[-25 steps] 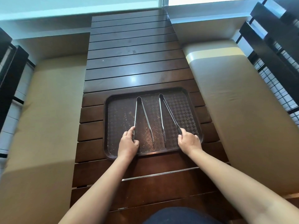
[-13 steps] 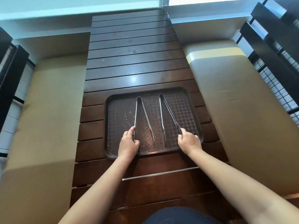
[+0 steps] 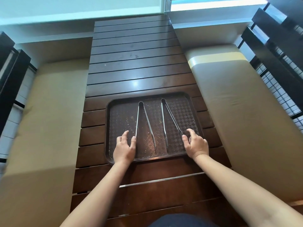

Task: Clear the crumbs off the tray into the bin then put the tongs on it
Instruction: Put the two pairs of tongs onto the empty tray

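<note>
A: Location of tongs?
B: Two tongs (image 3: 146, 124) (image 3: 171, 120) lie on the crumbed tray (image 3: 194, 102); one arm touches the left hand's (image 3: 125, 147) thumb; another meets the right hand (image 3: 196, 143).
A: Hand state?
B: Both spread open, gripping nothing; slatted table (image 3: 134, 66) extends beyond the fingertips.

The far half of the slatted table (image 3: 134, 63) is unoccupied and open to approach. The near half is taken up by the tray (image 3: 114, 102), on which two pairs of tongs (image 3: 146, 122) (image 3: 170, 120) lie side by side. A narrow lane is left between them. Cushioned benches (image 3: 49, 112) (image 3: 237, 104) bound both table sides.
</note>
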